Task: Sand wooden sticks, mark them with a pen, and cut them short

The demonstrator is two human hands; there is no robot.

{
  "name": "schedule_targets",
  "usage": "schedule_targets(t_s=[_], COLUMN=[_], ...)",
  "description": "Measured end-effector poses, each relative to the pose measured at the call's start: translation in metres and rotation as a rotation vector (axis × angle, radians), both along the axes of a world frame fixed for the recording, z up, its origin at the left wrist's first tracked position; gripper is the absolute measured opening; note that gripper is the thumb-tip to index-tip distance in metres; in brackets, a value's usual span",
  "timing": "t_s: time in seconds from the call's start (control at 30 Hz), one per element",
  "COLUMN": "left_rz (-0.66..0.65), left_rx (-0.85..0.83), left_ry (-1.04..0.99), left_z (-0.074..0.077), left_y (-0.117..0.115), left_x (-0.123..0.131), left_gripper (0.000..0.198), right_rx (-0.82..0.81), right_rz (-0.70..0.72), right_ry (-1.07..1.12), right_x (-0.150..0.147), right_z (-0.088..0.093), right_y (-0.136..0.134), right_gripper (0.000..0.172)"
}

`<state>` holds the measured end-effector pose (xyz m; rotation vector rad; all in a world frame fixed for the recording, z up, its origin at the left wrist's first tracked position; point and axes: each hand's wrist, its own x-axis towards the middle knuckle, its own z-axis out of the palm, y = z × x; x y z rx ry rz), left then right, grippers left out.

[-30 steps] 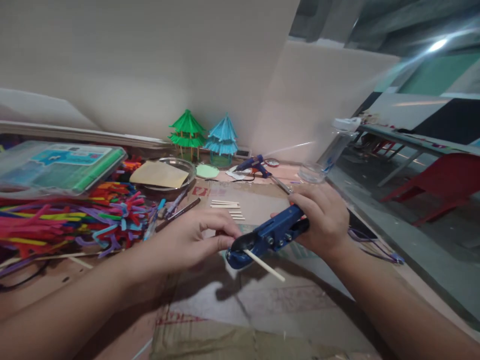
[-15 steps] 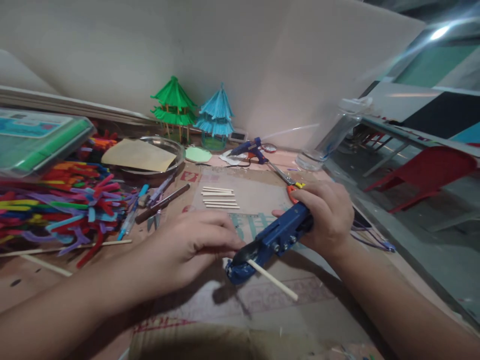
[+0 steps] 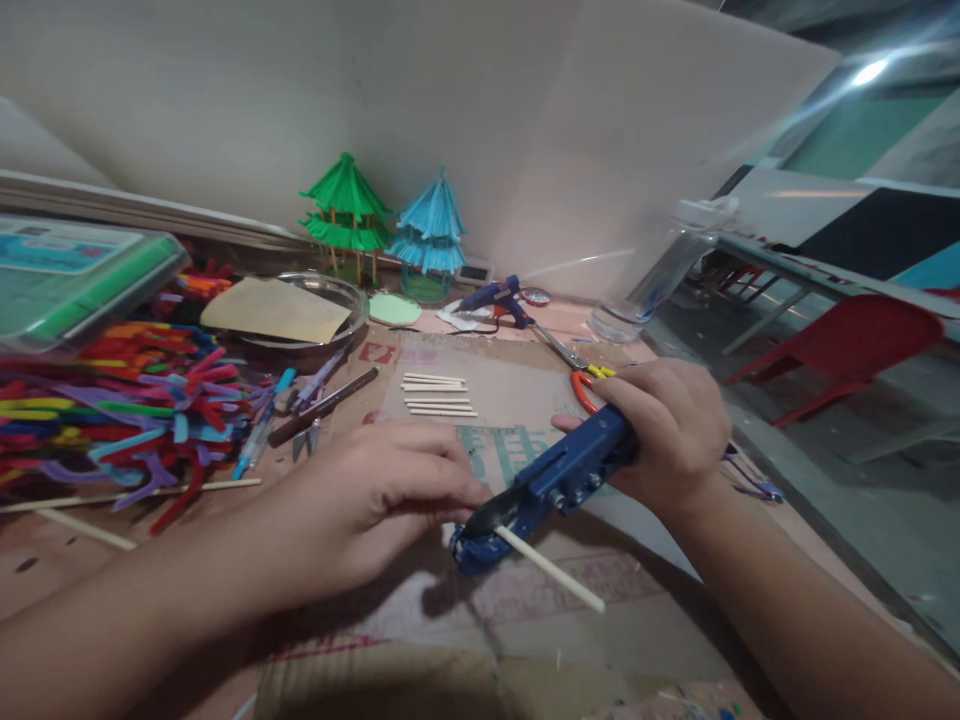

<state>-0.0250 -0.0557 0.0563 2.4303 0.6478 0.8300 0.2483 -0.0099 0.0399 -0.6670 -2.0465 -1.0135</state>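
My right hand (image 3: 671, 425) is wrapped round the handles of a blue hand cutter (image 3: 581, 465) with bolts along its side. Between the cutter's jaws, by the dark blade, lies a thin wooden stick (image 3: 555, 572), its longer visible part slanting down to the right. At the jaw tip my left hand (image 3: 409, 495) is closed, fingertips pinched at the stick's far end, which the hand and jaws hide. Beyond the hands, several short cut sticks (image 3: 439, 402) lie side by side on the covered cardboard (image 3: 525, 395).
Orange-handled scissors (image 3: 581, 385) and a blue glue gun (image 3: 499, 298) lie at the back. Green (image 3: 346, 205) and blue (image 3: 431, 225) paper pagodas stand by the wall. Pipe cleaners (image 3: 150, 420), a plastic case (image 3: 82, 285) and pens crowd the left. A clear jar (image 3: 649, 295) stands back right.
My right hand and the cutter's handle end have shifted slightly right. The stick's visible end reaches a little further down and right. My left hand stays almost in place.
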Motion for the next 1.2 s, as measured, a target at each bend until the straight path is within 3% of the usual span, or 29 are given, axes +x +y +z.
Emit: schedule_targets(t_s=[0.67, 1.2], left_rz=[-0.003, -0.024], left_rx=[0.000, -0.137], left_ry=[-0.008, 0.009], left_z=[0.0018, 0.0094], left_y=[-0.0016, -0.0075], left_x=[0.0016, 0.0048], left_gripper=[0.024, 0.027], right_rx=[-0.010, -0.074], right_rz=[0.032, 0.101], right_ry=[-0.032, -0.049], right_x=[0.0068, 0.0014], right_z=[0.0006, 0.0047], right_y=[-0.0014, -0.0030], right_gripper=[0.015, 0.015])
